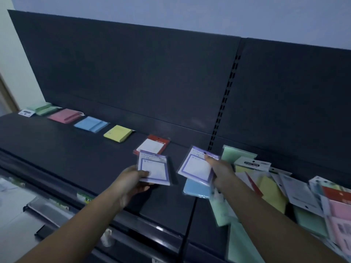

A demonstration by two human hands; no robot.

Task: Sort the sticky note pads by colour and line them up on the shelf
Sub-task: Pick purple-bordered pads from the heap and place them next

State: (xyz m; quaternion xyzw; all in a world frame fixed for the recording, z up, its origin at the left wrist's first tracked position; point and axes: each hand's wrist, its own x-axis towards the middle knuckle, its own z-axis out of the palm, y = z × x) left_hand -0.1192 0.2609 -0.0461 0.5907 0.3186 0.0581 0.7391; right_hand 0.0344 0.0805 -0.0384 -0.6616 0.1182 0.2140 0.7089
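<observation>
My left hand (133,184) holds a purple-bordered white pad (154,168) by its lower left corner, above the dark shelf (76,154). My right hand (221,172) grips a second purple-bordered pad (197,166) at its right edge, thumb on top. Along the back of the shelf lie sorted pads in a row: green (42,109), pink (64,115), blue (90,123), yellow (118,133) and a red-backed white pad (152,146). A blue pad (196,188) lies just under the right-hand pad.
A loose heap of mixed pads (284,188) covers the shelf at the right: green, yellow, pink, red and white packets overlapping. A small white packet (26,112) lies at the far left. The dark back panel (152,82) rises behind. Lower shelf rails (57,204) run at the lower left.
</observation>
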